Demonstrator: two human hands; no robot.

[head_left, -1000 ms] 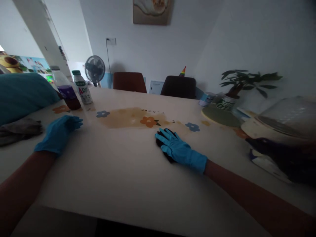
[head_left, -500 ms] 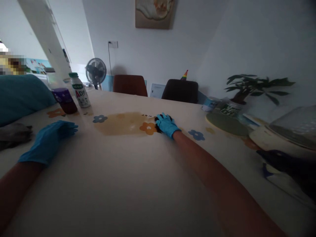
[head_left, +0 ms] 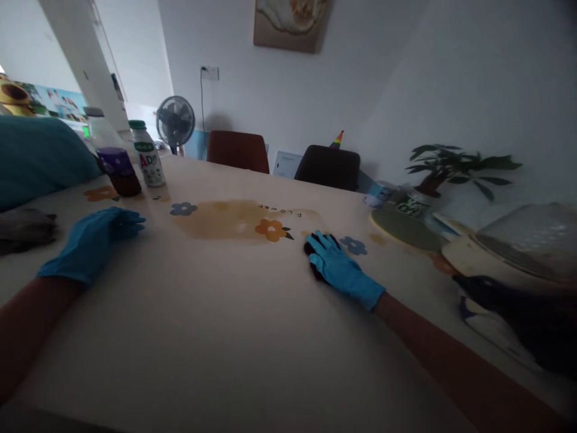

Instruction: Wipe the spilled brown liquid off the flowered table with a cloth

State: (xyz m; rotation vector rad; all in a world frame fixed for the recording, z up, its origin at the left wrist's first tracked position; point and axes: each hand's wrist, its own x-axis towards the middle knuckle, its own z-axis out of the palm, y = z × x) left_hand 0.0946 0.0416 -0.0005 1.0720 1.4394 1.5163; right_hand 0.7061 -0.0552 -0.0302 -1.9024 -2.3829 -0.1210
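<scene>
Your right hand point(head_left: 340, 267) is the nearer to the black cloth point(head_left: 316, 272): its fingers are spread over it, with the cloth directly beneath them on the bench point(head_left: 216, 325). The hand covers most of it, so its long axis cannot be told; only a dark, uneven edge shows. The yellowish patch point(head_left: 211, 222) lies left of these fingers. Your left hand point(head_left: 92, 240) has loosely extended fingers, nothing visible in them.
</scene>
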